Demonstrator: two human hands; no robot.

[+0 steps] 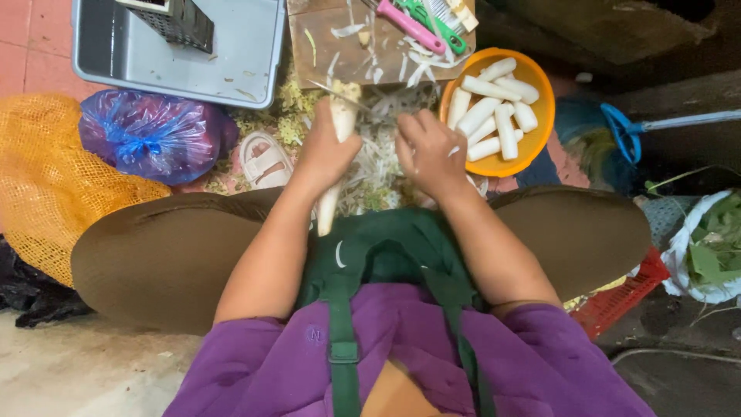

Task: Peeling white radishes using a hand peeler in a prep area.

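Your left hand (328, 150) is wrapped tight around a long white root (333, 166), held over your lap with its tip pointing away; keep that grip low and firm so the root does not roll. Your right hand (428, 150) is curled closed on a thin blade (340, 94) lying across the root's far end; draw it in shallow strokes, away from your fingers. Peelings (370, 166) litter the floor (35, 38) beneath. An orange bowl (544, 100) of peeled roots sits right of the wooden board (316, 42); a grey tray (247, 46) lies left.

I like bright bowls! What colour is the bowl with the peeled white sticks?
Orange bowl, seen from the head camera.
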